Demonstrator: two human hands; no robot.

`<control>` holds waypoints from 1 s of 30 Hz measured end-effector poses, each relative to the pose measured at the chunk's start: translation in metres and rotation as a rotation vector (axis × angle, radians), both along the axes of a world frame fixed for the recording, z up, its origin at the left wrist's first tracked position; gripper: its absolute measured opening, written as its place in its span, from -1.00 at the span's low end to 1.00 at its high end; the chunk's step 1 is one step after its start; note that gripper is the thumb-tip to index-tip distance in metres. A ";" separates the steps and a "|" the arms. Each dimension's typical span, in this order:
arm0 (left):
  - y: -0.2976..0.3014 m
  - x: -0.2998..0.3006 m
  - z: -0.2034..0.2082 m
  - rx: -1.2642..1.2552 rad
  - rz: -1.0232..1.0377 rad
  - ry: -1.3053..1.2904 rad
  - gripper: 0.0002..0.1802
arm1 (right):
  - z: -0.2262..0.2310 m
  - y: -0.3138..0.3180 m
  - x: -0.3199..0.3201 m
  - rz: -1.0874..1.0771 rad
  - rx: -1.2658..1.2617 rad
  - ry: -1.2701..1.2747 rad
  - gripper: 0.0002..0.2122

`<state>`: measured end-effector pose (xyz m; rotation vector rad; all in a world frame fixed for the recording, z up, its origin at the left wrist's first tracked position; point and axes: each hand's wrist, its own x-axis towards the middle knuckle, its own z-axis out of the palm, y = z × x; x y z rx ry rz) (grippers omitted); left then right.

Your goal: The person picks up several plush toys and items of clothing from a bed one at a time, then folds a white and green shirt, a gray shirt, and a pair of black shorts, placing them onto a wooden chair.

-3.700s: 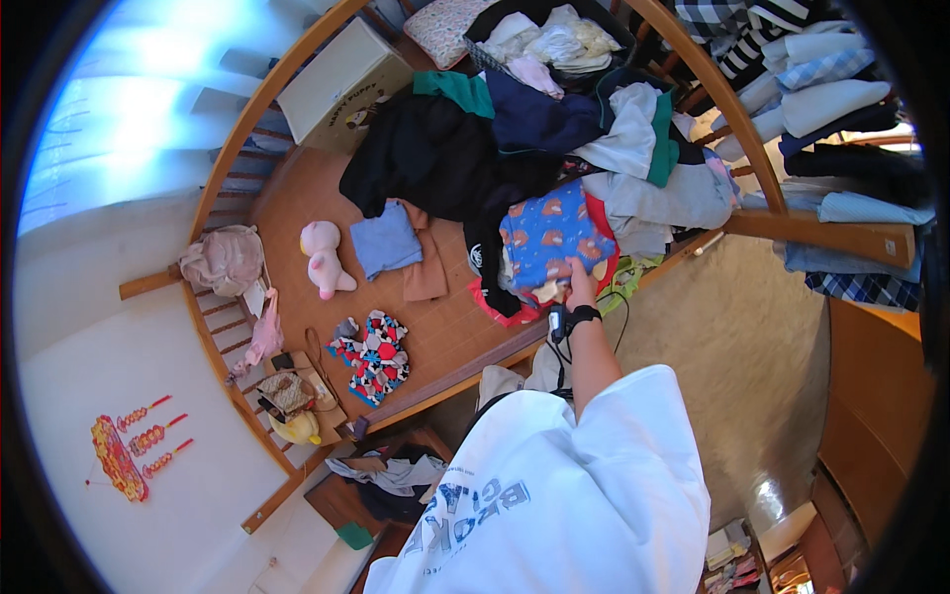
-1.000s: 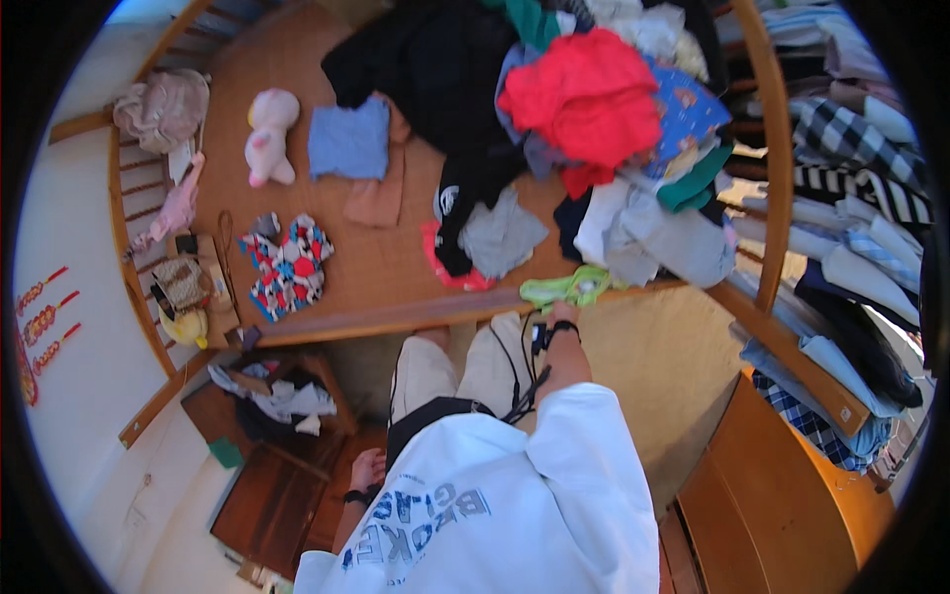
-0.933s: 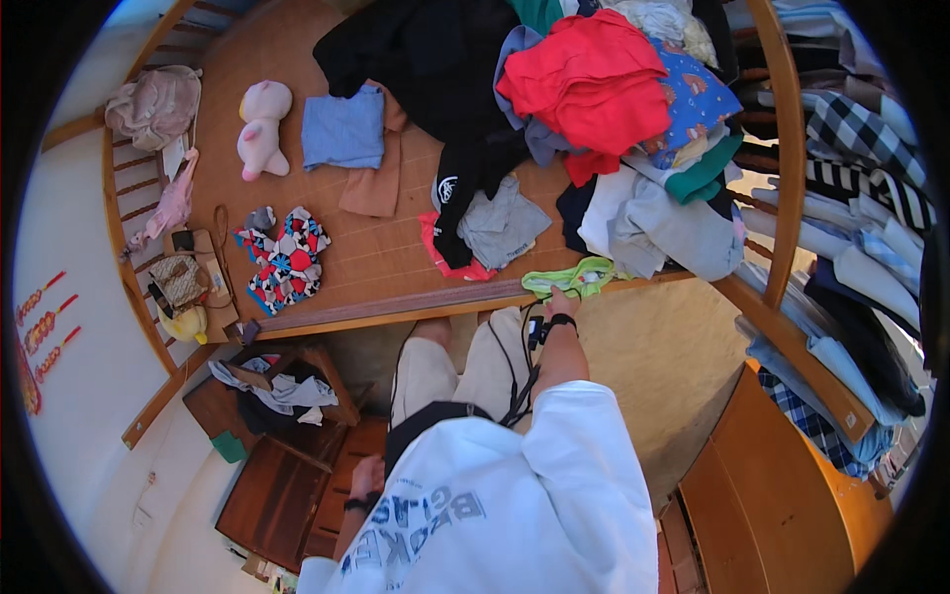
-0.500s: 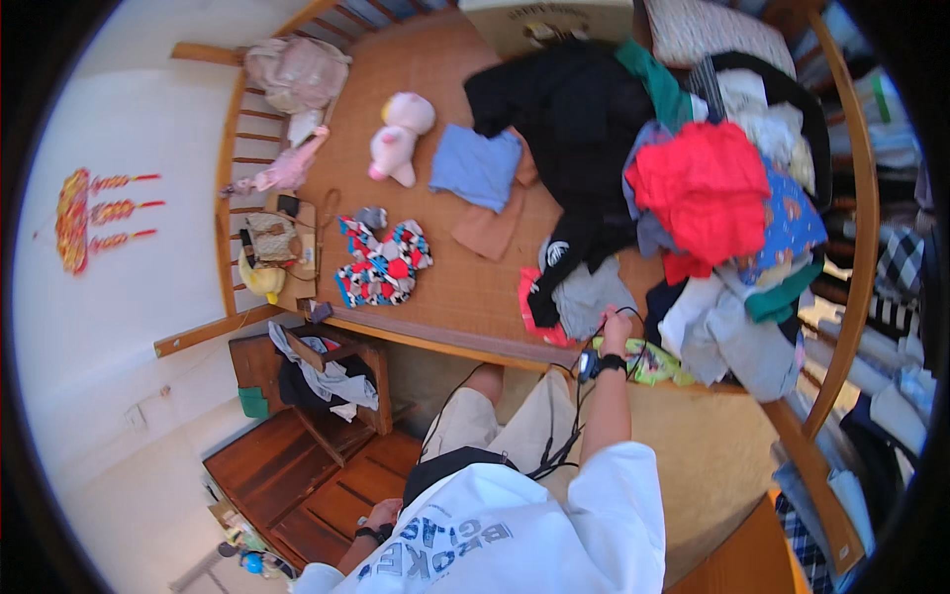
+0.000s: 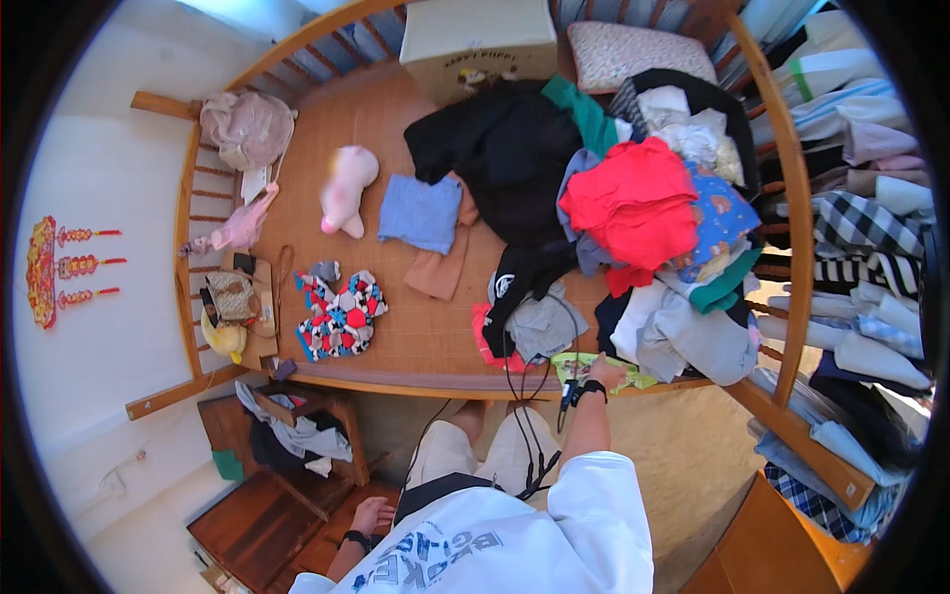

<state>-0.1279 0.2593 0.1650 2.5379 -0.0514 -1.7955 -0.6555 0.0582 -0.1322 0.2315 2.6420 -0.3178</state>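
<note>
My right hand (image 5: 607, 372) lies on a lime-green patterned cloth (image 5: 571, 368) at the bed's near edge. Its fingers are too small and indistinct to show a grip. Black cables (image 5: 530, 450) run from my lap up past the right wrist onto the bed. Beside my waist, my left hand (image 5: 372, 514) hangs with loosely spread fingers and holds nothing. A grey garment (image 5: 542, 327) with pink cloth under it lies just beyond the green one. To the right rises a heap of clothes, with a red garment (image 5: 633, 203) on top and light-grey clothing (image 5: 698, 342) at its near side.
A large black garment (image 5: 495, 148), folded blue cloth (image 5: 421, 213), pink plush toy (image 5: 346, 193) and patterned garment (image 5: 341, 315) lie on the bed (image 5: 327, 119). A box (image 5: 475, 45) stands at the back. Wooden drawers (image 5: 247, 520) are lower left; a clothes rack (image 5: 871, 228) is at right.
My right hand has moved rightward and nearer, from beside the grey garment onto the green cloth. My left hand shows more of its fingers. The whole view has shifted.
</note>
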 end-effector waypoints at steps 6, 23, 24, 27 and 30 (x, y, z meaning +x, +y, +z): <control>0.065 0.038 0.036 0.100 -0.347 0.087 -0.71 | -0.100 0.077 -0.006 -0.342 -0.565 -0.375 -0.54; 0.079 -0.006 -0.032 0.095 0.140 0.045 -0.68 | 0.011 -0.089 -0.021 0.193 -0.827 -0.019 -0.73; 0.089 -0.008 -0.030 0.108 0.148 0.028 -0.68 | 0.047 -0.113 -0.007 0.303 -0.900 -0.007 -0.73; 0.123 -0.009 -0.040 -0.002 0.248 0.051 -0.69 | 0.146 -0.148 -0.004 0.505 -0.946 0.024 -0.72; 0.131 -0.014 -0.060 -0.014 0.270 0.063 -0.67 | 0.188 -0.146 -0.022 0.356 -1.229 -0.326 -0.65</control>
